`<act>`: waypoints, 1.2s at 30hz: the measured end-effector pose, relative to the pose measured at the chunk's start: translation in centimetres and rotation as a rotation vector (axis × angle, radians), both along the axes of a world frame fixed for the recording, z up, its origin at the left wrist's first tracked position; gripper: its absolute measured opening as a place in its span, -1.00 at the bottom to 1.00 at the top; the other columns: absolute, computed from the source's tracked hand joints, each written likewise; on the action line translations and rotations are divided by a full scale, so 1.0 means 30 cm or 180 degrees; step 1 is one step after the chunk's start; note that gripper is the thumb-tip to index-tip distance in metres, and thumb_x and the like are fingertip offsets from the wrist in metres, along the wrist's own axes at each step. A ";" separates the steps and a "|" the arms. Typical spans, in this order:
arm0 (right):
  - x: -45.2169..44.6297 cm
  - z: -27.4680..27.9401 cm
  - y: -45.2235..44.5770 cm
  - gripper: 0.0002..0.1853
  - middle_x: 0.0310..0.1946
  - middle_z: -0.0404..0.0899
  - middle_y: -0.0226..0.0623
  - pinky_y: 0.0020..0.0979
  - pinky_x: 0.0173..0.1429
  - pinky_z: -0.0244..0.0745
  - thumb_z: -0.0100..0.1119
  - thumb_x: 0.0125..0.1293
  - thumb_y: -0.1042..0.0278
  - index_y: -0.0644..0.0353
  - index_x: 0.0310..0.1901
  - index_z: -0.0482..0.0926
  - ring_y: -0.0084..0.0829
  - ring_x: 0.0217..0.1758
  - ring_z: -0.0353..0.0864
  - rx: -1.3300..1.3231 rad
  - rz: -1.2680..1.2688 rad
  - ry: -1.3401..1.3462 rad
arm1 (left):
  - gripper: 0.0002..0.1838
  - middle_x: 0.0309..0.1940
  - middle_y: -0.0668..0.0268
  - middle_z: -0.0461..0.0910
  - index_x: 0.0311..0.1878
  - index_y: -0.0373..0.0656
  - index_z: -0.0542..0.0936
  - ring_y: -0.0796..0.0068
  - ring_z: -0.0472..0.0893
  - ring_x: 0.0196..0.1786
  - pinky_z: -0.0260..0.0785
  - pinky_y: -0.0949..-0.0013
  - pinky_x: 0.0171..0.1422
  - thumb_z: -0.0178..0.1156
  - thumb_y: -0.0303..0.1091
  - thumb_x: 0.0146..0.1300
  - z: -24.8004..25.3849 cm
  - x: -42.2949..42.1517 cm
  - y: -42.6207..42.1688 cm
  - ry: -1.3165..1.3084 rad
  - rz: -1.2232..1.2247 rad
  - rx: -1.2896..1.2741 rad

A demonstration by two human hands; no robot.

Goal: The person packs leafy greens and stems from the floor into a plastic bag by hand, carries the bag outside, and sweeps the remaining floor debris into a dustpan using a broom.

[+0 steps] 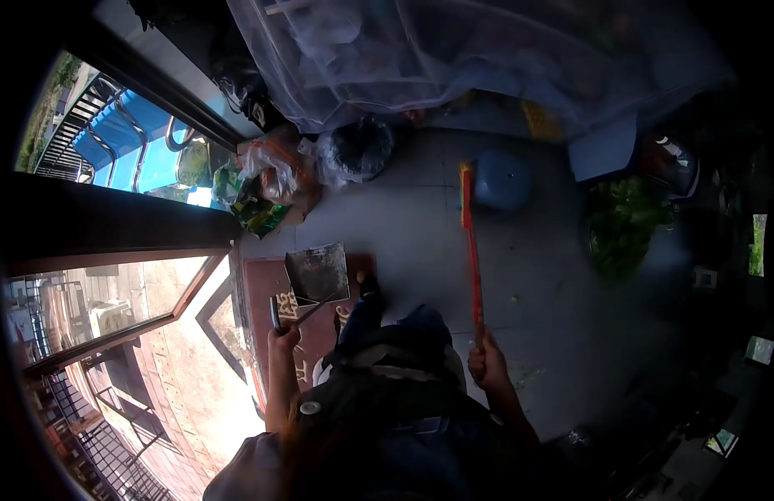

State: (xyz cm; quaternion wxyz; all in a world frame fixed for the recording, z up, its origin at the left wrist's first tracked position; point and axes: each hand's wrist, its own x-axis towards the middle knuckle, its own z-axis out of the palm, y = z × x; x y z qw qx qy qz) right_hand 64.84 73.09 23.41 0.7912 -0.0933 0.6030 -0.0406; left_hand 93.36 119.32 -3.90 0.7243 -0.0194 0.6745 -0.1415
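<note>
My left hand (284,336) is closed around the grey handle of a metal dustpan (318,274), whose dirty pan hangs over or rests on the red doormat (266,288); which of the two I cannot tell. In my right hand (487,362) is the red stick of a broom (473,267), fingers wrapped round its near end. The stick points away from me across the grey tile floor (404,209). At its far end the narrow orange-yellow broom head lies beside a round blue stool (502,179).
An open doorway with a glass door (111,301) is on the left. Plastic bags (274,171) and a bin with a clear liner (358,150) stand by the wall. A sheer cover (454,58) drapes across the far side. Leafy greens (625,221) lie at right.
</note>
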 end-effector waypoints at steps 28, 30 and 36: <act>-0.577 -0.015 -0.270 -0.45 -0.36 0.51 -0.20 -0.32 -0.68 0.24 -0.36 0.35 -0.10 -0.19 0.34 0.00 -0.36 -0.74 0.33 -0.0350 0.3912 0.2489 | -0.87 -0.69 0.37 0.31 -0.56 -0.16 0.36 0.48 0.38 -0.60 0.33 0.48 -0.52 -0.01 -0.57 0.06 0.172 0.225 -0.360 0.0532 -0.0353 -0.0296; -0.799 -0.011 -0.145 -0.48 -0.14 0.47 -0.18 -0.27 -0.51 0.39 -0.33 0.37 0.09 -0.11 0.34 -0.02 -0.26 -0.56 0.48 -0.0970 0.4524 0.2261 | -0.86 -0.69 0.36 0.32 -0.58 -0.15 0.37 0.48 0.40 -0.60 0.35 0.48 -0.52 0.00 -0.57 0.05 0.146 0.246 -0.361 0.0652 -0.0455 -0.0268; -0.944 0.015 0.189 -0.44 0.28 0.15 -0.31 -0.22 -0.06 0.46 -0.30 0.28 0.43 -0.07 0.33 -0.04 -0.08 -0.13 0.51 -0.1871 0.5216 0.2670 | -0.88 -0.69 0.34 0.32 -0.53 -0.16 0.36 0.48 0.41 -0.60 0.35 0.50 -0.55 -0.03 -0.52 0.10 0.089 0.305 -0.284 0.0752 -0.0464 -0.0575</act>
